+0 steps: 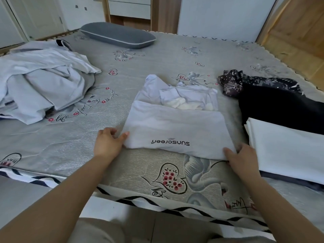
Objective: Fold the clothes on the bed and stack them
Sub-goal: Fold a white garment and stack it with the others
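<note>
A white garment (175,123) printed "sunscreen" lies partly folded in the middle of the bed (140,72). My left hand (109,143) pinches its near left corner, thumb on top. At the near right corner my right hand (242,159) grips the fold, with the fingers tucked underneath. A folded white piece (287,146) rests to the right, on dark folded cloth. Behind it lie a black garment (280,109) and a dark patterned one (233,83). A crumpled pale grey heap (40,81) sits at the left.
A grey pillow (117,35) lies at the head of the bed. Beyond it are white cabinets (129,7) and a wooden floor (298,42) on the right. The bed's near edge (157,206) with black-and-white trim runs just in front of my knees.
</note>
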